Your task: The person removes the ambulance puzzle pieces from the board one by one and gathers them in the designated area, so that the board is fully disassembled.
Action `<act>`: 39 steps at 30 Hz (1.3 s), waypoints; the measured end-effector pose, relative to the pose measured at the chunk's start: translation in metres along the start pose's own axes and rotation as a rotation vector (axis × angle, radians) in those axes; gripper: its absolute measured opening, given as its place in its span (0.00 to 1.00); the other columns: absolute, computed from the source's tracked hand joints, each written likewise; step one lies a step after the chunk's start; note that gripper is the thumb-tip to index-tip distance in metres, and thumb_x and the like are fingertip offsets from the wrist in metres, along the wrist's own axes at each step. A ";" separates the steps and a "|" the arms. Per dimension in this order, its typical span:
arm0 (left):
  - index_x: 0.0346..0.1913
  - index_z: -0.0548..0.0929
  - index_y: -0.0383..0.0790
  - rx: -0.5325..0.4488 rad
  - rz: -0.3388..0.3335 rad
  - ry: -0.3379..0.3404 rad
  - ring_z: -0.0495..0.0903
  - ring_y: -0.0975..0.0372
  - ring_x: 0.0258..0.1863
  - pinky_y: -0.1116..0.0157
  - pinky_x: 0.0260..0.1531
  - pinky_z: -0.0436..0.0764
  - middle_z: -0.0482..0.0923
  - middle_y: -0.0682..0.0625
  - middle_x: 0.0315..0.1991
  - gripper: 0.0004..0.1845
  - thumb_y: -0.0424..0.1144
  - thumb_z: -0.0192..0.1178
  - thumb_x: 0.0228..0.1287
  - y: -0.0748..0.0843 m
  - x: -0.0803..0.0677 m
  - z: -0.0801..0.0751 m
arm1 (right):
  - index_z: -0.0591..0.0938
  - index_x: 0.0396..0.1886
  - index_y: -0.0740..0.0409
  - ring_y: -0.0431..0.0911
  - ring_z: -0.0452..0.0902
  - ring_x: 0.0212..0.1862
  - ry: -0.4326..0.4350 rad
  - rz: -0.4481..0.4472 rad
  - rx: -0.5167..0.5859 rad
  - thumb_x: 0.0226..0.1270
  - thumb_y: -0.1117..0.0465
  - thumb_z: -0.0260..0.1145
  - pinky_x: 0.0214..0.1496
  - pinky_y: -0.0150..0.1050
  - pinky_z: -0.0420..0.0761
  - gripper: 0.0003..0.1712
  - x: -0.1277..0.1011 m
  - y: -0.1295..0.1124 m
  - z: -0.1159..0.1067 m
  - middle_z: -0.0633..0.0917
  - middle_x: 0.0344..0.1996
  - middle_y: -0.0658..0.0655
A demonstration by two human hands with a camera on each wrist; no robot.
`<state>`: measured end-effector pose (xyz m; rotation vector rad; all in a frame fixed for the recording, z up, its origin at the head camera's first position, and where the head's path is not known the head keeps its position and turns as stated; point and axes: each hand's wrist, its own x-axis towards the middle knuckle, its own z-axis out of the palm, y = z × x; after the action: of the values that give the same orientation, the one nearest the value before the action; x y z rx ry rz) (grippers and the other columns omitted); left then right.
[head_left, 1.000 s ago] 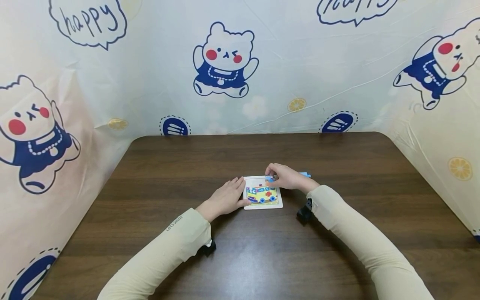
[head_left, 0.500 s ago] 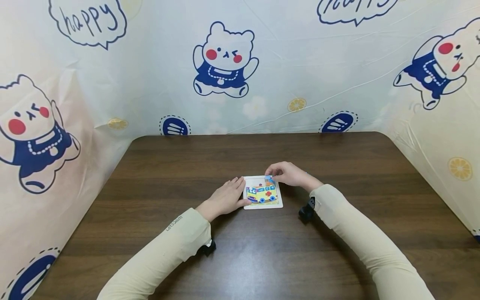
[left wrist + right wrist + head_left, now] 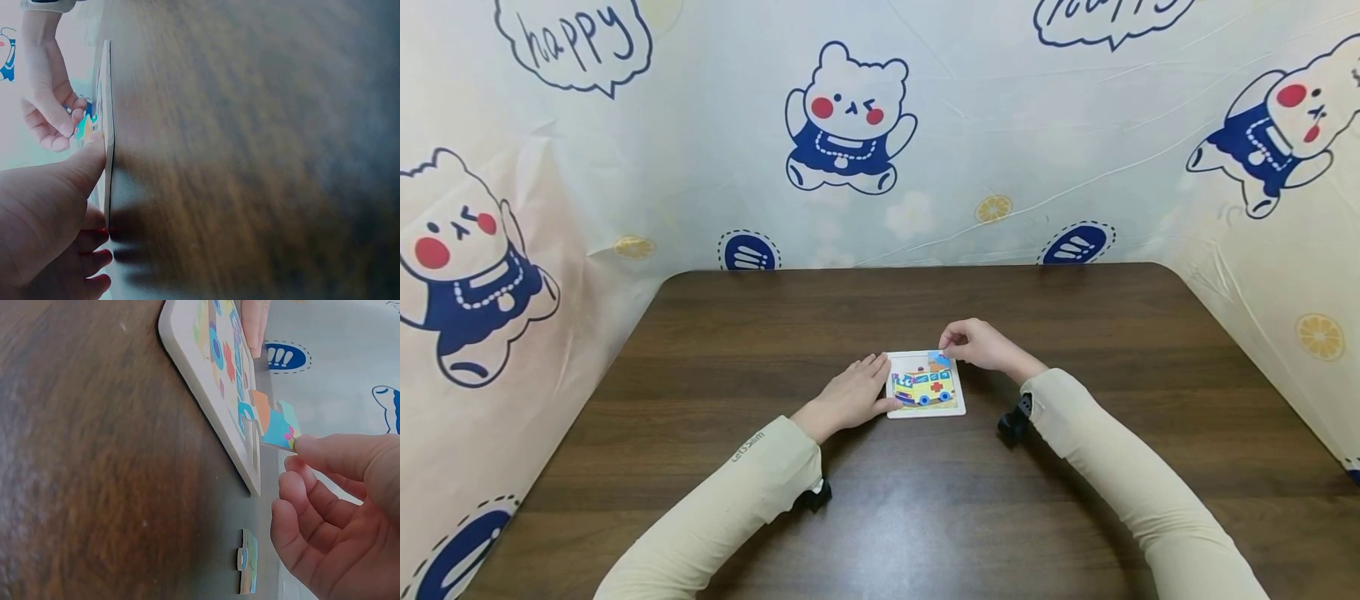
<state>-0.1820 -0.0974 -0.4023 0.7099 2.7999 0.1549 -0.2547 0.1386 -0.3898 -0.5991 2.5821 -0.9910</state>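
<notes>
A white-framed jigsaw puzzle [image 3: 934, 414] with a yellow ambulance picture lies flat on the table. My left hand [image 3: 852, 397] rests along its left side, fingers extended and thumb on the near corner. Above the puzzle's far right corner, my right hand [image 3: 983, 344] pinches a puzzle piece [image 3: 277, 429] between thumb and forefinger. That piece is blue, orange and green; in the right wrist view it is tilted, with one end over the frame. The left wrist view shows the frame [image 3: 107, 81] edge-on, my left thumb [image 3: 87, 164] on top of it.
Another puzzle piece [image 3: 248, 562] lies on the table to the right of the frame; the right hand hides it in the head view. The brown wooden table [image 3: 880, 517] ends at a patterned curtain [image 3: 700, 150] at the back and sides.
My right hand has shifted slightly up and to the right, uncovering more of the puzzle's upper right corner and the piece there. The left hand stays in place.
</notes>
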 end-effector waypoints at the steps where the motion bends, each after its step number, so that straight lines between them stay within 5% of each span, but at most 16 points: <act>1: 0.72 0.56 0.32 0.000 -0.001 0.000 0.52 0.50 0.73 0.54 0.71 0.56 0.52 0.40 0.73 0.41 0.60 0.48 0.67 0.000 0.000 0.000 | 0.81 0.35 0.60 0.45 0.70 0.31 0.002 -0.003 0.006 0.65 0.64 0.63 0.32 0.34 0.72 0.04 0.000 0.000 0.000 0.81 0.31 0.56; 20: 0.71 0.56 0.32 0.006 -0.003 -0.001 0.53 0.50 0.73 0.54 0.71 0.57 0.52 0.40 0.73 0.41 0.59 0.48 0.67 0.001 0.000 0.000 | 0.82 0.36 0.61 0.44 0.72 0.29 0.026 0.079 0.019 0.66 0.63 0.61 0.29 0.33 0.74 0.06 -0.001 -0.001 -0.005 0.81 0.29 0.57; 29: 0.71 0.57 0.31 0.008 0.005 0.008 0.53 0.50 0.73 0.54 0.71 0.57 0.53 0.40 0.73 0.41 0.59 0.49 0.67 0.000 0.000 0.000 | 0.82 0.34 0.62 0.44 0.73 0.30 0.060 0.046 0.019 0.65 0.64 0.61 0.33 0.33 0.74 0.06 -0.004 0.001 -0.012 0.81 0.29 0.57; 39: 0.71 0.57 0.31 0.009 0.007 0.013 0.53 0.50 0.73 0.54 0.71 0.57 0.53 0.40 0.73 0.41 0.59 0.49 0.67 0.001 -0.001 0.000 | 0.82 0.37 0.63 0.45 0.70 0.25 0.094 0.051 0.024 0.66 0.63 0.60 0.21 0.33 0.71 0.07 -0.013 0.010 -0.029 0.79 0.28 0.56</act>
<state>-0.1813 -0.0972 -0.4021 0.7231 2.8121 0.1492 -0.2584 0.1677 -0.3744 -0.4898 2.6487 -1.0552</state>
